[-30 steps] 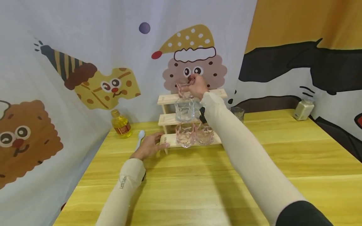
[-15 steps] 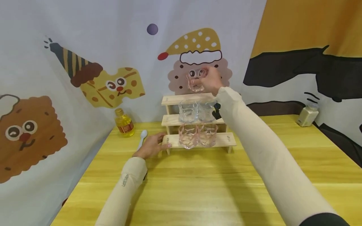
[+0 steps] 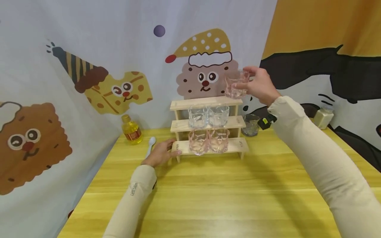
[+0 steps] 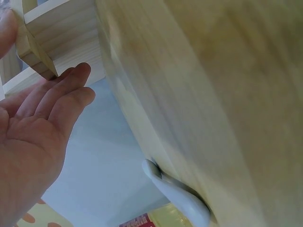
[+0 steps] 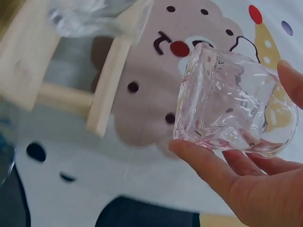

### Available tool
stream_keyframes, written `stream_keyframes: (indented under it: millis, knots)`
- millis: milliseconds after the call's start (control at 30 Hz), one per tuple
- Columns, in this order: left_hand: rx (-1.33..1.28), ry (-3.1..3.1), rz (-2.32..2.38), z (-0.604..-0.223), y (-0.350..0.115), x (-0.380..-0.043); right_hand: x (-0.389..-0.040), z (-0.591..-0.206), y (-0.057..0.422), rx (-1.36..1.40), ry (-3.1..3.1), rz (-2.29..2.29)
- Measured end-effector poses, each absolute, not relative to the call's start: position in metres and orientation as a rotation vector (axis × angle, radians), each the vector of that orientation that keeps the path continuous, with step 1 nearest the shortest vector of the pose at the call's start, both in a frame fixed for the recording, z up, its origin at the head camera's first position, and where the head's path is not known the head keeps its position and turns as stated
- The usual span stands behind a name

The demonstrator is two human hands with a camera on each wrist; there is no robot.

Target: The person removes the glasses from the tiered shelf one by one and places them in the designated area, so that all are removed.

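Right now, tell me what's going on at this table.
A person's right hand holds a pinkish glass tumbler apart from a wooden stand, near the right end of its top tier. The left hand grips the left end of the bottom tier. Two clear tumblers stand on the middle tier, two pinkish tumblers on the bottom.

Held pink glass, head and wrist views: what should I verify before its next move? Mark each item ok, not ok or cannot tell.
1. Held pink glass in the right grip: ok, thumb and fingers touch it.
2. That glass upright: ok in the head view.
3. Apart from the wooden rack: ok, a gap shows in the right wrist view.
4. Left grip on the rack: ok, at the left end of the bottom shelf.
5. Clear glasses and lower pink glasses upright: ok.
6. Room between wrist device and gray glass: cannot tell, depth is unclear.
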State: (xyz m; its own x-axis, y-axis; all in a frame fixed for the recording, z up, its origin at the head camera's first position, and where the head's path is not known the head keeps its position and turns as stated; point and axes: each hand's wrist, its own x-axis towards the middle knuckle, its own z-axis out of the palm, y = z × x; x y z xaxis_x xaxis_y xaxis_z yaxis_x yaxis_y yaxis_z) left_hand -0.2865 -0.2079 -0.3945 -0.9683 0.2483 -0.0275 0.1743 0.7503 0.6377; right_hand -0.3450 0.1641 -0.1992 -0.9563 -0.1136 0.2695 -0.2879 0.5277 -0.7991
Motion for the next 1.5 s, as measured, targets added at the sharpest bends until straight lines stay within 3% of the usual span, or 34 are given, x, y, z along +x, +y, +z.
stream_keyframes:
  millis: [800,1500]
  knots:
    - [0.356,2.832,1.02,-0.393,-0.208,-0.289,-0.298,-0.285,0.241,0.293,-2.7,1.405]
    - [0.339,2.778,1.105,-0.394,-0.208,-0.287,-0.305,-0.374,0.272,0.303,-2.749,1.475]
